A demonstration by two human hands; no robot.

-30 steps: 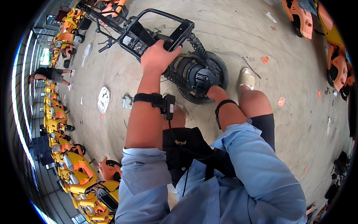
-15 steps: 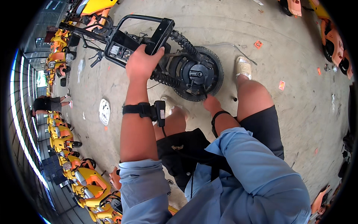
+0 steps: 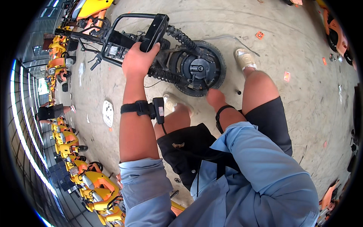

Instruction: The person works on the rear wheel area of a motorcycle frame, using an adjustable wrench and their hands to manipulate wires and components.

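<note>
A stripped black scooter frame [image 3: 155, 33] lies on the concrete with its rear wheel [image 3: 218, 75] toward me. My left hand [image 3: 137, 61] is closed around the black rear rack bar of the frame. Two coil-spring shock absorbers [image 3: 184, 40] run from the frame to the wheel, one on each side. My right hand [image 3: 216, 99] is closed at the near edge of the wheel, around the end of a thin dark piece [image 3: 206, 85] reaching from near the hub. Whether that piece is a tool or a scooter part cannot be made out.
My feet stand either side of the wheel. A cable [image 3: 242, 42] lies beyond it, and orange cards [image 3: 259, 35] are scattered about. A white plate-like piece [image 3: 108, 113] lies left. Yellow scooters [image 3: 100, 185] line the left side, with another person [image 3: 51, 112] beside them.
My view has shifted slightly, so the frame and wheel sit a little higher and further left. Both hands keep their grips. The person at the left has changed posture.
</note>
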